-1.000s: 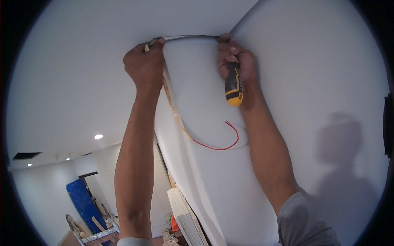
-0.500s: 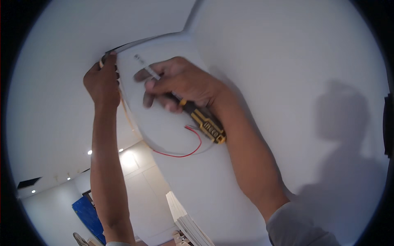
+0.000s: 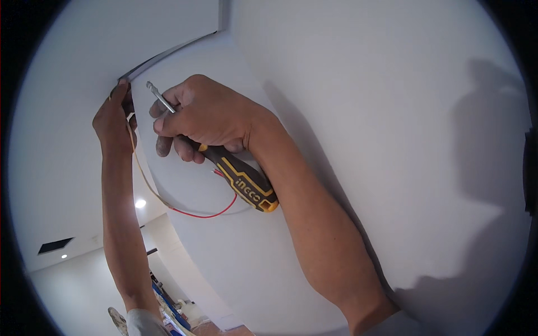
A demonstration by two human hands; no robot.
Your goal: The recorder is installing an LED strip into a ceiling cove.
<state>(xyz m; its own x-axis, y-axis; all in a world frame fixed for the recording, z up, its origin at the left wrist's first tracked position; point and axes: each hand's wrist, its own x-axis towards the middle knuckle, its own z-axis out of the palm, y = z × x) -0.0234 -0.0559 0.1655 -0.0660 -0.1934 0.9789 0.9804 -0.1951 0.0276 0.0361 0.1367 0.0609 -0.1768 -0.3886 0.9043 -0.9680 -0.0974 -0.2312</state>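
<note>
The right hand pinches the screwdriver between thumb and fingers, its handle slanting below the wrist; presumably rigid and light, it is best gripped there. The left hand curls at the ceiling seam, its hold hidden; beneath it loops the wire, probably springy, best taken mid-length.

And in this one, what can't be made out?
All in the head view:
What the left hand grips, if anything: hidden by the hand itself.
Part of the red wire near its tip: hidden behind the screwdriver.
Inside of the dark gap along the ceiling: too narrow and dark.
Distant clutter: too small, and cut off by the lower edge.
Rest of the right sleeve: cut off by the lower edge.
</note>
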